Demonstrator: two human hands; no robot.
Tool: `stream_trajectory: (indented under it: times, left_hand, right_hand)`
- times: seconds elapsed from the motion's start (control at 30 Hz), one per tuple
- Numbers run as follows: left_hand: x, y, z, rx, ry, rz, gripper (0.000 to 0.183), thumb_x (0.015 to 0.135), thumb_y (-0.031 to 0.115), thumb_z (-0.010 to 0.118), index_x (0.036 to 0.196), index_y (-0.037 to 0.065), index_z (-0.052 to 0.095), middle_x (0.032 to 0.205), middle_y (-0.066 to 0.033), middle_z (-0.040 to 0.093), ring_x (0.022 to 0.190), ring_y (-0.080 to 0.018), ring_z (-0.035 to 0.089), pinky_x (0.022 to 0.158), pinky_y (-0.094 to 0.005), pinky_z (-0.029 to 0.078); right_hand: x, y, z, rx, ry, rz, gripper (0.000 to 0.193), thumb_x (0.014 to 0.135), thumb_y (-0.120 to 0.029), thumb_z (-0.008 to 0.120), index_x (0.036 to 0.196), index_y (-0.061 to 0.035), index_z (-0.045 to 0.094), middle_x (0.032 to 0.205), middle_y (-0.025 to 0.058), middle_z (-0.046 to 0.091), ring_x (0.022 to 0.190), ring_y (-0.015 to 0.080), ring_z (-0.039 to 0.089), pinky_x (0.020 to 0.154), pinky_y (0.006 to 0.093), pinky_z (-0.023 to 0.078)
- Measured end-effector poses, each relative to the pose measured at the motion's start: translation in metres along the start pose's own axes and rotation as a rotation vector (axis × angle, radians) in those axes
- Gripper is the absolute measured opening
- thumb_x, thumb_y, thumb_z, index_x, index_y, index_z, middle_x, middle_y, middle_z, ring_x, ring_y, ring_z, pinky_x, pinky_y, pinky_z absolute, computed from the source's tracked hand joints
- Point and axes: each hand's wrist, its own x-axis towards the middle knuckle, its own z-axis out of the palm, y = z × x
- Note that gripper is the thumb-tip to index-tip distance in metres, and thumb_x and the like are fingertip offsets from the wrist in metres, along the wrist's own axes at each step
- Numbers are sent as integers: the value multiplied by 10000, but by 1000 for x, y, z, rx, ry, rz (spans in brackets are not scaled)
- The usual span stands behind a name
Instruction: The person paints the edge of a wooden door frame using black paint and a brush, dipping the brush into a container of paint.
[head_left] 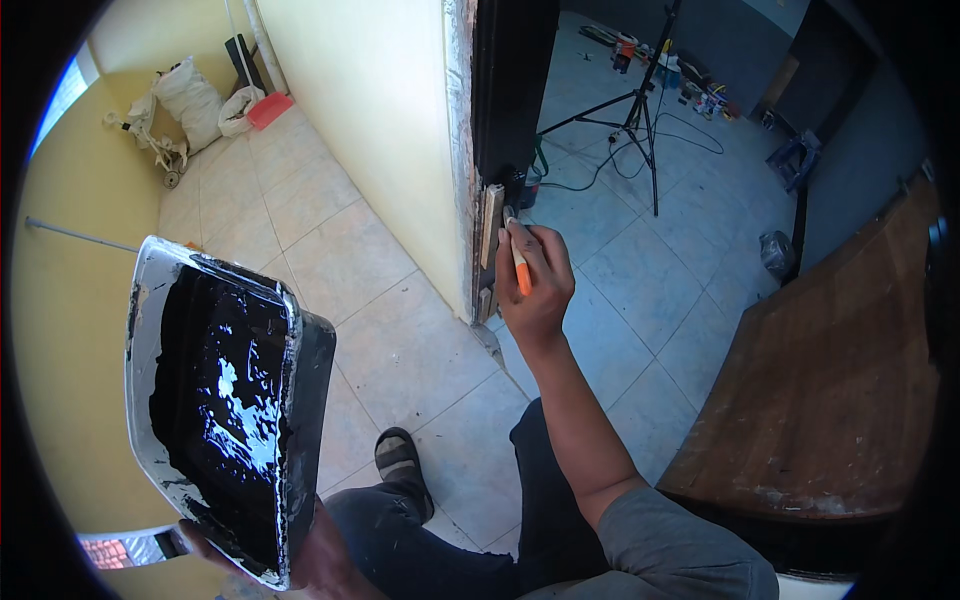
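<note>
My left hand [328, 562] holds a rectangular plastic paint container [318, 400] from beneath, tilted at the lower left. Inside, glossy black paint [190, 390] coats much of the walls; white smears mark the rim. My right hand [540, 290] is closed round a paintbrush [521, 268] with an orange-ended handle. The brush points up at the black door frame [510, 90], beside a strip of bare wood [491, 225] on the wall's end. Fingers and the dark frame hide most of its bristles, so I cannot tell whether they touch.
A brown wooden panel [820, 370] stands at the right. Beyond the doorway are a black tripod [635, 125], cables, a blue stool [795, 160] and scattered items. White sacks [190, 105] and a red dustpan [269, 110] lie far left. My sandalled foot [400, 460] is on the tiles.
</note>
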Motion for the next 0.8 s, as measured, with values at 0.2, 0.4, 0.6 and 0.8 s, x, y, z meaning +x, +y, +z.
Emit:
stream_trajectory:
  times: [0.2,0.4,0.6,0.8]
  left_hand:
    - [0,3,5,245,-50,162,1066,832,369,909,1630,52,277,1586,-177,399,1446,-327,473,1234,-486,432]
    - [0,-9,-5,183,-126,143,892,955,367,787,1626,63,286,1615,-151,375,1495,-289,416,1259,-479,404]
    - [-3,-3,-4,-56,-127,-10,724,1023,338,708,1601,77,358,1633,-102,371,1498,-278,417,1268,-503,383]
    - [-6,-10,0,-318,-150,-29,799,1008,434,709,1610,66,336,1619,-117,398,1498,-287,423,1267,-503,377]
  right_hand:
    - [-21,14,-10,-44,-134,9,270,881,64,776,1147,49,731,988,162,668,861,311,659,735,396,555]
    - [-14,9,-11,35,36,-18,268,900,22,778,1161,48,722,1016,155,672,901,326,663,755,394,558]
    - [-44,26,0,-20,-74,62,284,900,13,785,1175,39,721,1007,161,656,884,314,653,723,390,551]
    - [-33,27,5,3,-64,115,300,894,34,775,1188,33,718,1021,152,646,859,296,650,714,378,548]
